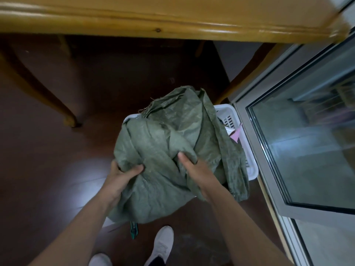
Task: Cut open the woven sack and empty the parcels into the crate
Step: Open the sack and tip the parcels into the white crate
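A crumpled green woven sack (169, 135) hangs over a white plastic crate (228, 112) on the floor, covering most of it. My left hand (121, 175) grips the sack's near left fold, thumb on top. My right hand (194, 167) grips a bunched fold near the sack's middle. Inside the crate, at its right side, a pink parcel (235, 134) and a bit of white packaging show past the sack. The rest of the crate's contents are hidden.
A green-handled cutter (133, 230) lies on the dark floor below the sack, next to my white shoes (163, 244). A wooden table (172, 18) with curved legs stands ahead. A glass door with a metal frame (269, 150) runs along the right.
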